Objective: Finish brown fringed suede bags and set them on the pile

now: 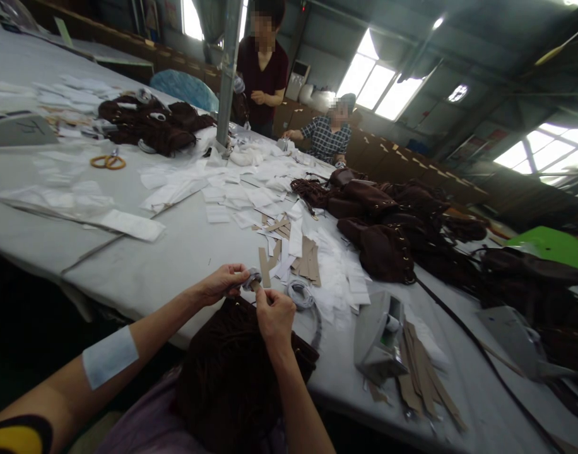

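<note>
My left hand (223,282) and my right hand (274,313) are both closed in a pinch on a small grey wrapped piece (252,279) at the top of a dark brown suede bag (232,372). The bag lies in my lap and against the table's near edge. A white patch sits on my left forearm. A coil of grey strap (301,294) lies on the table just right of my hands, beside brown card strips (308,258).
The long grey table (142,265) carries scattered white paper pieces (251,189), orange-handled scissors (108,161), a grey tape dispenser (381,337) and piles of brown bags (388,227). A metal pole (228,75) rises from the table. Two people work at the far side.
</note>
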`<state>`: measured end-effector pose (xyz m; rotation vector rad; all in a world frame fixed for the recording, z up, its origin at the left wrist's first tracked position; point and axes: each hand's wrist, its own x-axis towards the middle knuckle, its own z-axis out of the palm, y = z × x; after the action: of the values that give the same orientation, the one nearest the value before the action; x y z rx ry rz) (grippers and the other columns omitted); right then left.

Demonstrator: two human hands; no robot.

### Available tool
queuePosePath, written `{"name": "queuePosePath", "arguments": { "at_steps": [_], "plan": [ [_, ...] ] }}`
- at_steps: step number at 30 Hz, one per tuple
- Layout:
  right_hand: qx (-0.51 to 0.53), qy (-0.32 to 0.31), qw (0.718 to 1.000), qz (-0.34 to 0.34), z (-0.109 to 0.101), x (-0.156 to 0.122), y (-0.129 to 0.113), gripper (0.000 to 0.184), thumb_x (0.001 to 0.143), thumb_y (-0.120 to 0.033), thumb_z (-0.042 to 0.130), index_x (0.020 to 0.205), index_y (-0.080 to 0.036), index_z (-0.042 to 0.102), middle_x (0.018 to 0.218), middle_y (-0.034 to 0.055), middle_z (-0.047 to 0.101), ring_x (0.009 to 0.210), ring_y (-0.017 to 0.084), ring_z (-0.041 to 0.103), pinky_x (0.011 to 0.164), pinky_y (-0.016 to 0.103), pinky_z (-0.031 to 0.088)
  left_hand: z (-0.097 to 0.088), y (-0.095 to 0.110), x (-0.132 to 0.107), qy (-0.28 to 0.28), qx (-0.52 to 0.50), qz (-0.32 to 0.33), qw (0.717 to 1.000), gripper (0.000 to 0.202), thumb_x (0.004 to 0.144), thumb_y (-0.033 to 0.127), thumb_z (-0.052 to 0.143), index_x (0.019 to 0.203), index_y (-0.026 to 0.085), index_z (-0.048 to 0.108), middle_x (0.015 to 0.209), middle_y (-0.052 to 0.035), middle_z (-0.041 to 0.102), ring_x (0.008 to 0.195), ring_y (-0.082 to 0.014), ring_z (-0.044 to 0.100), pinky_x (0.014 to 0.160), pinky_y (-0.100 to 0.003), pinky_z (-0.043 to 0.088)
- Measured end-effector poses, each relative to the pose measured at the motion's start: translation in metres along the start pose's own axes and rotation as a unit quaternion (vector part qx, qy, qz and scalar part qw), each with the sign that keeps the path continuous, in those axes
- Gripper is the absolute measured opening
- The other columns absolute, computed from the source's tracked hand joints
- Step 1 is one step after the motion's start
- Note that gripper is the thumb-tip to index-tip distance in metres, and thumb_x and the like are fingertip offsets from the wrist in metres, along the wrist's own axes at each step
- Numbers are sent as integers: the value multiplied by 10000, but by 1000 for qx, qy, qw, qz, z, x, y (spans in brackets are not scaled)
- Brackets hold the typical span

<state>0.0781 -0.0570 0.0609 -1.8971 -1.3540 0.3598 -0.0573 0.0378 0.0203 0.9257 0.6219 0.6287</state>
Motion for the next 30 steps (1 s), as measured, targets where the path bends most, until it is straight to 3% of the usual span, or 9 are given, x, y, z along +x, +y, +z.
{"name": "queuePosePath", "arguments": {
  "at_steps": [7, 14, 18, 22, 27, 30],
  "plan": [
    [-44, 3, 999, 8, 2, -1, -2, 323, 793, -313, 527, 522, -181, 641, 498, 28, 631, 472, 139, 537, 512, 258, 315, 1, -5, 1, 5, 54, 29, 998, 418, 689, 478, 738, 738, 140, 496, 629, 17, 561, 400, -17, 366, 373, -156, 201],
    [-42, 6, 999, 13, 6, -4, -3, 300, 796, -307, 518, 539, -197, 627, 537, 39, 649, 501, 160, 551, 528, 271, 327, 5, -6, 2, 2, 91, 13, 996, 415, 678, 492, 734, 707, 131, 533, 530, 55, 493, 380, -26, 370, 362, -160, 212],
    [44, 12, 998, 41, 7, -6, 2, 186, 804, -344, 547, 777, -191, 648, 638, 27, 666, 578, 173, 587, 571, 261, 388, 5, -7, 2, 5, 100, 20, 995, 417, 687, 502, 722, 718, 136, 524, 557, 37, 542, 370, -31, 398, 361, -158, 220],
    [127, -10, 990, 55, 3, -8, 11, 214, 818, -326, 531, 965, -181, 590, 745, 17, 646, 662, 164, 602, 624, 256, 434, 5, -6, 1, 7, 105, 25, 994, 417, 705, 512, 704, 761, 141, 522, 535, 41, 540, 361, -32, 390, 365, -153, 207],
    [222, -29, 972, 76, 3, -7, 22, 509, 782, -315, 601, 1245, -154, 462, 704, -30, 595, 614, 141, 576, 605, 249, 455, 12, 1, -3, -17, 142, 36, 989, 390, 722, 481, 697, 804, 150, 507, 599, 29, 584, 387, -31, 381, 381, -156, 209],
    [232, -70, 967, 74, 5, -7, 30, 485, 783, -361, 613, 1213, -152, 534, 677, -27, 603, 580, 134, 562, 571, 241, 450, 17, 2, -6, -46, 176, 61, 981, 353, 742, 441, 684, 834, 142, 521, 624, 17, 598, 451, -52, 430, 426, -166, 271]
  ]
}}
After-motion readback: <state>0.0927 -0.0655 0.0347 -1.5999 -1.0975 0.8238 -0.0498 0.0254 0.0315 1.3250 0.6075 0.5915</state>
